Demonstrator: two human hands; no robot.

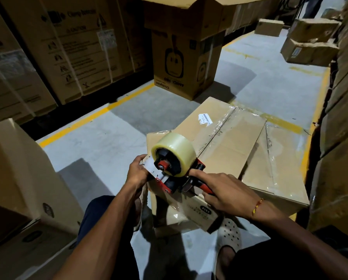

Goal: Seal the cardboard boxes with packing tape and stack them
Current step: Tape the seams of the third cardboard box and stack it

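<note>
Both hands work at the near end of a cardboard box [225,150] that lies on the grey floor [100,138] between the person's feet. The right hand [225,193] curls round the red handle of a tape dispenser [175,170], its forefinger stretched along the frame toward the roll of clear packing tape [176,152]. The dispenser rests on the box's near edge. The left hand [137,171], just left of the dispenser, pinches the loose end of the tape against the box corner. Clear tape already runs along the box's top seam beyond the hands. Farther off past the hands stands a tall printed carton [185,63] with open flaps, and stacked cartons [53,49] rise to the left.
</note>
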